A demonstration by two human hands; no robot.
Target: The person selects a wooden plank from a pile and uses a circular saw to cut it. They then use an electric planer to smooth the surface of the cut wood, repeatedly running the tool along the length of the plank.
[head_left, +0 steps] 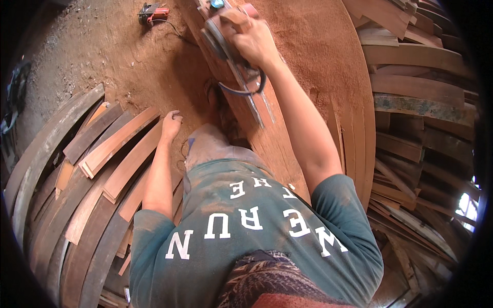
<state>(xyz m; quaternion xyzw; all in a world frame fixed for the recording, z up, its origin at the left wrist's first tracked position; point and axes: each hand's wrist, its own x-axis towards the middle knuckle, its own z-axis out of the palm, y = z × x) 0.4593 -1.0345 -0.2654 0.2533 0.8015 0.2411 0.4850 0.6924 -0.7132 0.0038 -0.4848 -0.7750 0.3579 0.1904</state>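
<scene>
My right hand (251, 43) is wrapped round the handle of an electric planer (215, 43), blurred by motion. The tool rests on a long reddish wooden beam (272, 138) that runs away from my body. Its dark cord (241, 93) loops below my wrist. Thin pale strips (252, 110) lie along the beam just behind the tool. My left hand (172, 123) hangs low at my left side, fingers curled, with nothing visible in it. It is close to the ends of stacked boards (131, 136); whether it touches them I cannot tell.
A red and black power tool (154, 14) lies on the dusty floor at the far left, a cord trailing from it. Stacked planks (416, 90) line the right side, and more boards fill the lower left. Reddish sawdust (313, 46) covers the surface beside the beam.
</scene>
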